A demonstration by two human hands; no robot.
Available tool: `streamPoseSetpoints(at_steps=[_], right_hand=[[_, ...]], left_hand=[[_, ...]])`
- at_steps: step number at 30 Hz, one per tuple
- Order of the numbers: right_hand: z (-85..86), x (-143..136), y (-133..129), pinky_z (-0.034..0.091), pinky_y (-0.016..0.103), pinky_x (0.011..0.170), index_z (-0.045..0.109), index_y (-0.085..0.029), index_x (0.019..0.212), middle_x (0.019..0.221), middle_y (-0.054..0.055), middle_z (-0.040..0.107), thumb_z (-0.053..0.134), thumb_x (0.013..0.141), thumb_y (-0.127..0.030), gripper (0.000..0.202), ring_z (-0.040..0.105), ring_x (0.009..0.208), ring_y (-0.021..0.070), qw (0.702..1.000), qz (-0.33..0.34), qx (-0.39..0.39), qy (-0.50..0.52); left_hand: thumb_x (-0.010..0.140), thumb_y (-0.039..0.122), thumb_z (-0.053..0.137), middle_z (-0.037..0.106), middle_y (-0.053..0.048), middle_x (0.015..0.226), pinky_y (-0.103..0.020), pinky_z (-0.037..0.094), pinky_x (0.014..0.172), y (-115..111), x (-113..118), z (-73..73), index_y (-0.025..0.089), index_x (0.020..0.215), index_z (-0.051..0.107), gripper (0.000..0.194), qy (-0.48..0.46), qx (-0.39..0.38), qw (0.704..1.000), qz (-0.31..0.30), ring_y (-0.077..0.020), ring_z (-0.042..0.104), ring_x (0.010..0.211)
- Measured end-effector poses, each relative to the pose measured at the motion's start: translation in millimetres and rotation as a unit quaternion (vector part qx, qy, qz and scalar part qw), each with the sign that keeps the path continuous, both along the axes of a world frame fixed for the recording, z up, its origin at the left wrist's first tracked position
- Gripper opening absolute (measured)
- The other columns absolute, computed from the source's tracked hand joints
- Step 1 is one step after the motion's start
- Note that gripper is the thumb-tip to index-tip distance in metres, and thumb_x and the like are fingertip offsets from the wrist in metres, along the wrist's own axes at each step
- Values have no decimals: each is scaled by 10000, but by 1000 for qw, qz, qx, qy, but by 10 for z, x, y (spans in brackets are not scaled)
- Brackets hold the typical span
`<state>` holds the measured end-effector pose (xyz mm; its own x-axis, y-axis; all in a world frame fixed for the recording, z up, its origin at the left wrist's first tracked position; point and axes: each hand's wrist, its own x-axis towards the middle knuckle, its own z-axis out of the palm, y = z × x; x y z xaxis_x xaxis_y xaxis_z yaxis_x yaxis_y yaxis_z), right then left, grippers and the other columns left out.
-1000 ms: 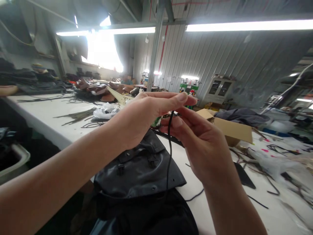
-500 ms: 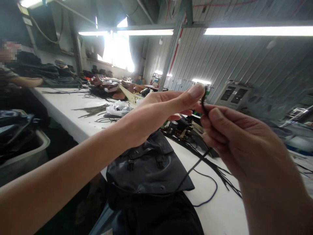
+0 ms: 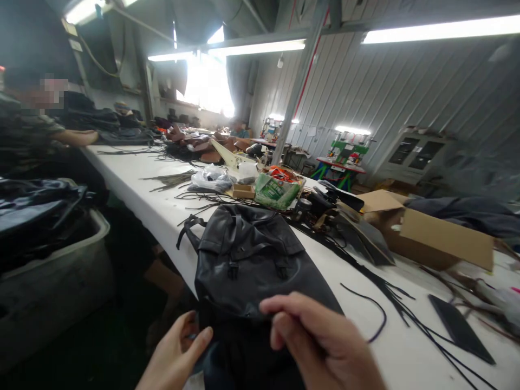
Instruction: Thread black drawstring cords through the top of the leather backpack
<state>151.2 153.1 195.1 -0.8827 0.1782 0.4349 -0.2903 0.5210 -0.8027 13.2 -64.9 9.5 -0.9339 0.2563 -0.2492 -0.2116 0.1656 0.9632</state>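
A black backpack [image 3: 260,260] with two buckles on its front lies on the white table in front of me. At its lower left edge, my left hand [image 3: 179,349] is open, thumb apart from the curled fingers, nothing visible in it. My right hand [image 3: 320,341] is over the lower right of the bag, thumb and fingers pinched together; what they hold, if anything, is hidden. A thin black cord [image 3: 377,306] curves on the table right of the bag and passes behind my right hand.
Along the white table [image 3: 138,179] lie black strips [image 3: 365,271], a green-and-white bag [image 3: 276,190], a small box [image 3: 243,191] and a black flat piece [image 3: 461,327]. An open cardboard box [image 3: 442,238] stands at right. A bin [image 3: 77,254] with black material and a person [image 3: 24,124] are at left.
Both hands have come down from in front of my view, where they held a black cord, to the bag's lower part. My left hand has let go of the cord. The view has shifted.
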Motion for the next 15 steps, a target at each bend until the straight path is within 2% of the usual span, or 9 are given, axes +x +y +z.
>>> streamPoseSetpoints(at_steps=[2, 4, 5, 7, 10, 13, 15], right_hand=[[-549, -121, -249, 477, 254, 654, 767, -295, 1136, 842, 3, 766, 510, 1212, -545, 366, 658, 699, 158, 993, 5, -72, -95], [-1015, -231, -380, 431, 269, 623, 711, -249, 1144, 909, 34, 803, 461, 1205, -628, 459, 602, 645, 154, 981, 33, -112, -155], [-1199, -274, -399, 427, 274, 626, 701, -241, 1145, 933, 42, 807, 454, 1202, -619, 455, 604, 649, 158, 979, 37, -102, -172], [-1461, -339, -377, 469, 280, 689, 695, -242, 1129, 961, 39, 794, 495, 1184, -529, 354, 671, 736, 185, 982, 31, -49, -182], [-1631, -409, -321, 513, 299, 805, 687, -261, 1105, 992, 19, 759, 532, 1146, -361, 189, 747, 906, 227, 988, 1, 45, -149], [-1638, -509, -355, 509, 341, 807, 662, -257, 1110, 1026, 27, 718, 484, 1157, -253, 185, 733, 910, 243, 986, -44, 132, -88], [-1604, -598, -407, 498, 376, 773, 639, -239, 1069, 991, 44, 674, 442, 1157, -189, 221, 704, 880, 269, 976, -74, 200, -48]], left_hand=[[833, 701, 805, 849, -138, 1223, -417, 634, 990, 131, 65, -111, 163, 1323, 698, 735, 24, -6, 998, -49, -371, 801, 1167], [928, 627, 719, 856, -108, 1112, -391, 606, 923, 236, 59, -72, 180, 1212, 745, 530, 58, -44, 995, -70, -348, 800, 1072], [969, 587, 666, 849, -97, 1039, -376, 582, 879, 265, 41, -34, 185, 1129, 762, 444, 74, -63, 993, -66, -330, 790, 1009], [1013, 545, 594, 822, -81, 936, -345, 540, 811, 275, 0, 15, 187, 988, 769, 399, 99, -71, 991, -56, -289, 749, 908], [978, 675, 651, 794, -78, 893, -329, 593, 769, 212, -47, -35, 169, 929, 773, 522, 38, 10, 996, -76, -276, 730, 879], [813, 842, 795, 789, -75, 869, -395, 694, 846, 123, -83, -132, 139, 942, 801, 715, -93, 125, 984, -82, -297, 778, 889], [786, 874, 802, 797, -77, 844, -387, 704, 837, 71, -96, -135, 138, 897, 807, 745, -90, 127, 986, -62, -295, 799, 856]])
